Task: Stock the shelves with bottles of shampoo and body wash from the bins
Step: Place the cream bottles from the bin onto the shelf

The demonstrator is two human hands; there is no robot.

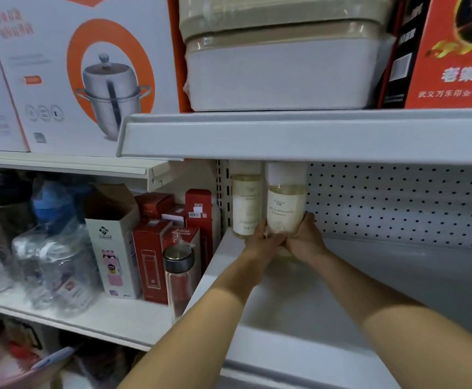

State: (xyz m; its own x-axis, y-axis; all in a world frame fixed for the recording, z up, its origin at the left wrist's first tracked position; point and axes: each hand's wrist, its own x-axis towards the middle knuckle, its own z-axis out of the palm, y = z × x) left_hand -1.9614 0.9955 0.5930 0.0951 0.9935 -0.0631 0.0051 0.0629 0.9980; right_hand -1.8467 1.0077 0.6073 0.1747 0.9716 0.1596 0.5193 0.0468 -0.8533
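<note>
From the head camera, both hands meet at the foot of a bottle deep on the white shelf. The left hand curls its fingers round the bottle's lower left side. The right hand wraps the lower right, fingertips against the wall.

The bottle stands upright above the fingers, long axis vertical. Its top is hidden behind the lip of the upper shelf. It is a smooth, round, clear plastic cylinder of pale yellowish liquid. Its cream label carries small print, one line seeming to read "FRAGRANCE"; the rest is too blurred.

Just beyond the left fingers stands a second bottle of the same kind, also upright, close beside the held one. Behind the right fingers runs a white pegboard dotted with holes.

Further left of the hands are red cartons and a glass flask with a dark cap. Above is a box picturing a steel steamer pot.
</note>
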